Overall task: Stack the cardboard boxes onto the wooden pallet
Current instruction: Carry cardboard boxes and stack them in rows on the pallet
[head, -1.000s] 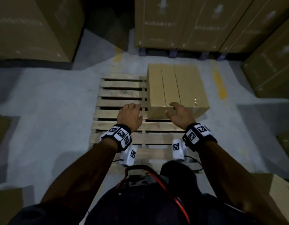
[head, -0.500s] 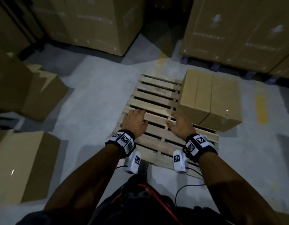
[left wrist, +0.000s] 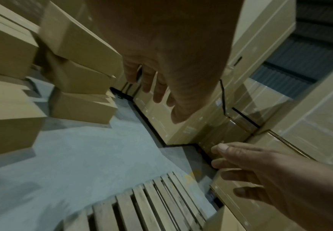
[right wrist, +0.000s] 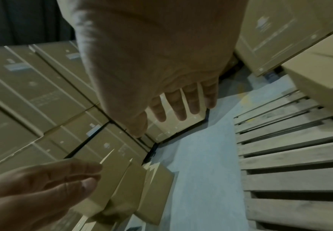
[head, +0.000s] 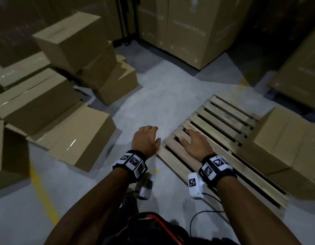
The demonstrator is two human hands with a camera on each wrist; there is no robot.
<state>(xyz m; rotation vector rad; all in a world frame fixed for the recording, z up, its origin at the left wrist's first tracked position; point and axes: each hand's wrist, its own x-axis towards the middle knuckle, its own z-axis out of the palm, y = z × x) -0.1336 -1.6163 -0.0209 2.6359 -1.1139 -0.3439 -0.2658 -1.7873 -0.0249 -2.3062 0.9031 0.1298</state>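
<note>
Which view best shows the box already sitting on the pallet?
The head view: the box shows its top and sides, resting on the wooden pallet. The right wrist view catches only part of it at the frame edge; the left wrist view only a blurred corner.

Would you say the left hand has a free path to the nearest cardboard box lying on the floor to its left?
Probably yes: the left hand is open and holds nothing, and only bare floor separates it from the nearest box.

A dim warehouse: tall wrapped stacks of brown cardboard cartons [head: 186, 27] line a grey concrete floor [head: 153, 96] marked with yellow painted lines [head: 43, 193], with loose brown cardboard boxes [head: 68, 38] and a slatted wooden pallet [head: 220, 121].
</note>
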